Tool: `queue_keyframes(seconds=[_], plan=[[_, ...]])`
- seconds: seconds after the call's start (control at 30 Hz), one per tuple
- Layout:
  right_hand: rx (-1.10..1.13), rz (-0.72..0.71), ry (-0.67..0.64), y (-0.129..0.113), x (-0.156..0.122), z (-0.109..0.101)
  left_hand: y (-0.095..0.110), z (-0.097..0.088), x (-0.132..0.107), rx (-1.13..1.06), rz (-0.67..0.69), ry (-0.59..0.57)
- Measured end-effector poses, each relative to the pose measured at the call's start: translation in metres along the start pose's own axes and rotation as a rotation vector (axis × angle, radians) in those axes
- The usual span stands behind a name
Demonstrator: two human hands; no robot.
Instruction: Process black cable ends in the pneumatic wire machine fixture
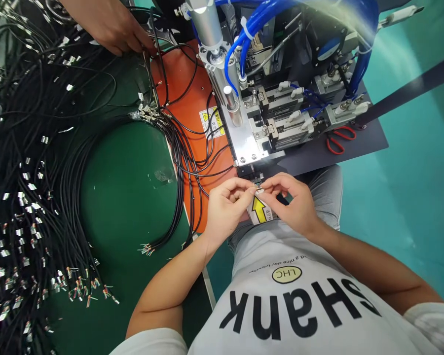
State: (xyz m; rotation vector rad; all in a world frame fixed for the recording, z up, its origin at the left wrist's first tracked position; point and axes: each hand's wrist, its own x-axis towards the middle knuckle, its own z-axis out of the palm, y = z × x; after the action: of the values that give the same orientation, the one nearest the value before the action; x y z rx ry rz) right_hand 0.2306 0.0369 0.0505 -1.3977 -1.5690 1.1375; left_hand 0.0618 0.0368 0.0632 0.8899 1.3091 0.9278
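Observation:
My left hand (225, 207) and my right hand (294, 199) meet in front of the machine (251, 133), both pinching a small cable end (258, 188) with thin stripped wires and a metal piece. The fingertips sit just below the machine's front slot, over a white label with a yellow arrow (259, 211). A black cable (203, 172) runs from the left across the orange mat (187, 93) toward my hands.
Several black cables with stripped ends (148, 249) lie looped on the green table (122, 197); a big tangle (25, 197) fills the left. Another person's hand (114, 29) handles cables at the top. Red scissors (338, 140) rest on the machine's dark base; blue hoses (251, 24) hang above.

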Motion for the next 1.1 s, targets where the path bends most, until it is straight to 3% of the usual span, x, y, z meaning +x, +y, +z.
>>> queue_keyframes(seconds=[0.2,0.47,0.7,1.1], plan=[[-0.037,-0.105,0.019,-0.001,0.005,-0.003,0.001,-0.001,0.000,0.078,-0.009,-0.034],[0.135,0.090,-0.049,0.011,0.004,-0.005,0.000,-0.002,0.003,0.062,-0.053,-0.069],[0.082,-0.047,-0.027,0.003,0.002,-0.004,0.000,-0.003,0.005,0.047,-0.050,-0.064],[0.082,-0.086,0.101,0.004,0.004,0.004,0.004,-0.003,0.003,0.031,-0.065,-0.072]])
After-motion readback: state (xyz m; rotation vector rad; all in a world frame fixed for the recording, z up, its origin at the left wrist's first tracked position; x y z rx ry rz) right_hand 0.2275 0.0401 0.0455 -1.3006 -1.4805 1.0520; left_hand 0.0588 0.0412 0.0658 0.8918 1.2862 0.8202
